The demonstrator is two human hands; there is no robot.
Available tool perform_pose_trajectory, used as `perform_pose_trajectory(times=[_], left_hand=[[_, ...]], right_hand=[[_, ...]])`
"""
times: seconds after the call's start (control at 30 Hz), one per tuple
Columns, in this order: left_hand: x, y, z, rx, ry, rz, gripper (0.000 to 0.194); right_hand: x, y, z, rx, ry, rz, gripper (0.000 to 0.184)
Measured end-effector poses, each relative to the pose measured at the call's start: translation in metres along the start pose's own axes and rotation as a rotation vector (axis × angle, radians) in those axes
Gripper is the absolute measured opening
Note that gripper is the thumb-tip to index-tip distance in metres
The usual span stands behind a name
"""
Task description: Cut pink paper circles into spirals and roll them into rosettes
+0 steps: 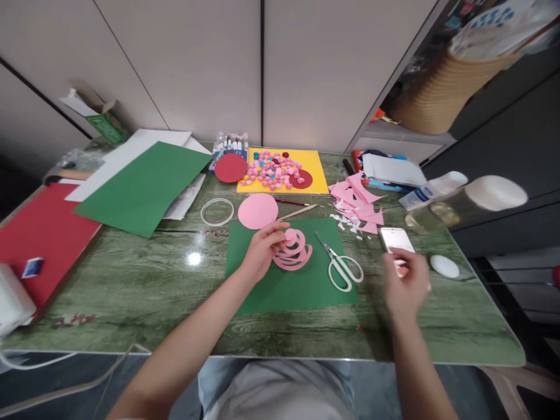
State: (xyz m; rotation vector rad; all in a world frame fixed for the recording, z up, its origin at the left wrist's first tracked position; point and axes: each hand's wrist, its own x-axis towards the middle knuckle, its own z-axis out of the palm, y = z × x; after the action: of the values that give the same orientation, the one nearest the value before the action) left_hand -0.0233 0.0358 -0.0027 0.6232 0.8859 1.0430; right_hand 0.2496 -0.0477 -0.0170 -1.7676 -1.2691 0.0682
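A pink paper spiral (294, 256) hangs in loose coils over a green sheet (293, 294). Its small round centre is pinched between the fingers of my left hand (262, 249). My right hand (406, 286), smeared by motion, is over the lower part of a lit smartphone (395, 238); whether it touches the screen I cannot tell. Its fingers look bent, but their tips are unclear. White-handled scissors (339, 265) lie slightly spread on the green sheet between my hands. Behind the left hand rests a pink paper circle (258, 211).
Pink scraps (356, 201) lie behind the phone. Pompoms cover part of a yellow sheet (321, 169) at the back, beside a red circle (231, 168). A tape roll (217, 212) sits left. A bottle (437, 214) and white oval object (444, 266) stand right.
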Motion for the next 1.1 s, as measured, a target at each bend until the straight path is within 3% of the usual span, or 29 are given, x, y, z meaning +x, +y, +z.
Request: perform_pose_trajectory(times=[0.03,0.1,0.13,0.2,0.3,0.5,0.67,0.77,0.97,1.1], left_hand=[[-0.001,0.0,0.0,0.007,-0.004,-0.014,0.021],[-0.002,0.0,0.001,0.02,-0.01,-0.04,0.021],[-0.002,-0.001,0.002,0.025,-0.014,-0.05,0.021],[-0.003,-0.001,0.002,0.028,-0.026,-0.062,0.022],[-0.004,-0.001,0.001,0.013,-0.054,-0.064,0.024],[-0.005,0.0,0.003,0.009,-0.063,-0.118,0.024],[-0.006,-0.002,0.004,0.012,-0.083,-0.144,0.021],[-0.004,-0.003,0.002,0.011,-0.064,-0.118,0.02],[0.0,-0.003,0.002,0.003,0.01,-0.141,0.02],[0.0,-0.003,0.003,-0.017,0.008,-0.142,0.021]], right_hand=[[0.001,-0.017,0.01,0.02,-0.106,-0.069,0.026],[0.004,-0.05,0.029,0.021,-0.402,-0.341,0.035],[0.007,-0.064,0.037,0.023,-0.48,-0.467,0.04],[0.011,-0.084,0.05,0.006,-0.582,-0.656,0.04],[0.014,-0.096,0.065,0.033,-0.623,-0.79,0.032],[0.003,-0.084,0.079,0.219,-0.498,-0.726,0.024],[-0.002,-0.075,0.078,0.23,-0.459,-0.726,0.038],[-0.001,-0.076,0.074,0.26,-0.48,-0.674,0.043],[-0.002,-0.082,0.07,0.289,-0.574,-0.506,0.03],[-0.004,-0.083,0.077,0.259,-0.602,-0.495,0.034]])
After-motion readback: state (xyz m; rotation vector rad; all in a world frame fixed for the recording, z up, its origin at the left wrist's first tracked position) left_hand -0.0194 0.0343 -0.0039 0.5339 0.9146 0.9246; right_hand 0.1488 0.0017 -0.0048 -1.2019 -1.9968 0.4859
